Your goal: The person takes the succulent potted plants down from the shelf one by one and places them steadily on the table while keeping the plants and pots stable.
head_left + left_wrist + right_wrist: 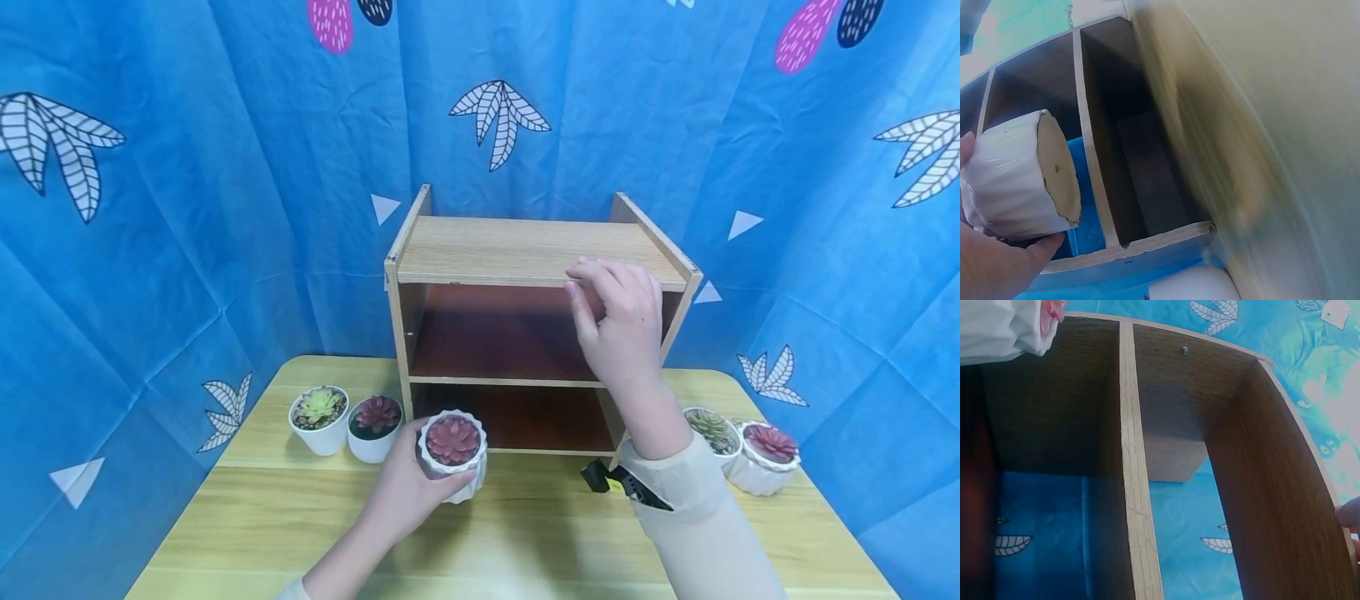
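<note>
In my left hand point(408, 492) I hold a white fluted pot with a dusky red succulent point(453, 440). It is off the table, in front of the wooden shelf's lower left part; the left wrist view shows the pot's pale underside point(1060, 170), with the thumb and fingers around its side. My right hand point(622, 321) is at the front edge of the shelf's top board point(517, 250), fingers bent over it and the thumb by the edge, seeming to pinch it. The right wrist view catches only a fingertip at that edge. The wooden shelf point(495, 383) stands upright with open compartments.
Left of the shelf stand a green succulent pot point(319, 419) and a dark red one point(374, 428). To the right, partly behind my sleeve, are a green succulent pot point(712, 433) and a pink-red one point(765, 458). Blue patterned cloth point(300, 167) encloses the table point(247, 517).
</note>
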Tool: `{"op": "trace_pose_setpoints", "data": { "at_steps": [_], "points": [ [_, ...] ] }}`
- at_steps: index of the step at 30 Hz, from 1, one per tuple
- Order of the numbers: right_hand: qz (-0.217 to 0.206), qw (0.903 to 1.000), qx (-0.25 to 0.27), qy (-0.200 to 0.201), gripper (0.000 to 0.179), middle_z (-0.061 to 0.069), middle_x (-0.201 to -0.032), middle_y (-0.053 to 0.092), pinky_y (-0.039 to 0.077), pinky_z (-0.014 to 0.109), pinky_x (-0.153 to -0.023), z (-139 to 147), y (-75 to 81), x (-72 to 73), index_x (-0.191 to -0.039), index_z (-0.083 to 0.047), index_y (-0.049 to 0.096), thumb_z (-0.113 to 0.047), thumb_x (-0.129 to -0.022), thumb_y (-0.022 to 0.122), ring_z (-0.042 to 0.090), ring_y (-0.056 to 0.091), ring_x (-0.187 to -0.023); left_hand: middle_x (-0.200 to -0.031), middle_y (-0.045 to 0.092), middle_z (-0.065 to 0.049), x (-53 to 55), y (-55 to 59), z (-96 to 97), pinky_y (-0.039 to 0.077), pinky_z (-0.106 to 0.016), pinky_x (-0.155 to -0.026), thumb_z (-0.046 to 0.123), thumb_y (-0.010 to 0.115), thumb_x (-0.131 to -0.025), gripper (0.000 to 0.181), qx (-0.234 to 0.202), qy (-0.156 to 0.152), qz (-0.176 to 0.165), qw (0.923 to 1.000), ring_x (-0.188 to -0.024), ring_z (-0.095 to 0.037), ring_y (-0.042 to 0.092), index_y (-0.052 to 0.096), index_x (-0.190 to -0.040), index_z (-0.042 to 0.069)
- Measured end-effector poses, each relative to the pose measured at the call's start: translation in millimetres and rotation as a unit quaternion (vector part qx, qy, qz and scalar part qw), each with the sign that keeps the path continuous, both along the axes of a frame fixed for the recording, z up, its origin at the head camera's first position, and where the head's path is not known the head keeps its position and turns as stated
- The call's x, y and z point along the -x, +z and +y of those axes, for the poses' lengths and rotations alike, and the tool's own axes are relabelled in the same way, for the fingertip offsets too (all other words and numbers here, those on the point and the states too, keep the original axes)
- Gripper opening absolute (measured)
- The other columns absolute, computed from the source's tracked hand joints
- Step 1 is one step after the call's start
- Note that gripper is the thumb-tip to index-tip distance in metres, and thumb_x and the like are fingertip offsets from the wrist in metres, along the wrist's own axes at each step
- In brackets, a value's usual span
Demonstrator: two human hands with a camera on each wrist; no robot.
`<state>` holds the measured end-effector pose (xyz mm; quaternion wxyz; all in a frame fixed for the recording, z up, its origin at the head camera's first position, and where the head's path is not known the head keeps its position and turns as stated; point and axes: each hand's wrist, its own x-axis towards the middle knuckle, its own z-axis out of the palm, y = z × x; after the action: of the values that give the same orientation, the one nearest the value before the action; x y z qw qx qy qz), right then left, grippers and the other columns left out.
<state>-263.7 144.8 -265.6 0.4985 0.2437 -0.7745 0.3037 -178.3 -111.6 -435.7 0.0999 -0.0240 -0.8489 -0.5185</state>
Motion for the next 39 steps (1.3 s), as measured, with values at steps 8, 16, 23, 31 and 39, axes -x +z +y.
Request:
{"op": "trace_pose_setpoints", "data": {
  "at_steps": [8,16,23,31,39],
  "points": [
    [0.001,1.0,-0.003,0.0,0.013,0.01,-0.113,0.072,0.038,0.053,-0.093,0.0,-0.8,0.5,-0.105,-0.008,0.075,-0.013,-0.094,0.068,0.034,0.059,-0.103,-0.128,0.06,-0.005,-7.7,3.2,-7.5,0.047,-0.05,-0.103,0.042,0.095,-0.062,0.092,0.0,0.01,-0.015,0.9998,-0.119,-0.025,0.059,0.05,-0.136,0.009],
    [0.001,1.0,-0.002,0.001,0.013,0.01,-0.113,0.072,0.039,0.053,-0.093,0.0,-1.1,0.8,-0.104,-0.008,0.075,-0.012,-0.094,0.068,0.034,0.059,-0.103,-0.131,0.06,-0.007,-17.0,9.7,-17.3,0.046,-0.052,-0.103,0.047,0.094,-0.063,0.095,0.013,0.027,-0.019,0.9994,-0.121,-0.027,0.058,0.049,-0.138,0.009],
    [0.001,1.0,-0.002,0.001,0.012,0.01,-0.113,0.072,0.039,0.053,-0.093,-0.6,0.0,-0.3,-0.104,-0.008,0.075,-0.012,-0.094,0.069,0.034,0.058,-0.103,-0.134,0.059,-0.007,-23.4,16.0,-28.7,0.045,-0.055,-0.103,0.053,0.092,-0.063,0.097,0.037,0.042,-0.034,0.9979,-0.124,-0.028,0.057,0.047,-0.139,0.011],
    [0.001,1.0,-0.005,-0.004,0.012,0.01,-0.113,0.072,0.038,0.054,-0.093,0.3,-1.1,-0.2,-0.104,-0.008,0.075,-0.013,-0.094,0.069,0.034,0.059,-0.103,-0.135,0.058,-0.009,-26.0,21.8,-41.6,0.045,-0.057,-0.103,0.058,0.089,-0.064,0.099,0.058,0.052,-0.036,0.9963,-0.125,-0.03,0.056,0.045,-0.139,0.011],
    [0.005,0.9999,-0.009,0.001,0.012,0.01,-0.113,0.072,0.039,0.054,-0.091,-0.2,0.3,-0.1,-0.104,-0.008,0.075,-0.012,-0.094,0.069,0.034,0.059,-0.102,-0.136,0.057,-0.011,-26.6,29.4,-48.5,0.044,-0.056,-0.104,0.055,0.09,-0.065,0.099,0.051,0.057,-0.041,0.9962,-0.126,-0.031,0.055,0.044,-0.139,0.01]
  ]
}}
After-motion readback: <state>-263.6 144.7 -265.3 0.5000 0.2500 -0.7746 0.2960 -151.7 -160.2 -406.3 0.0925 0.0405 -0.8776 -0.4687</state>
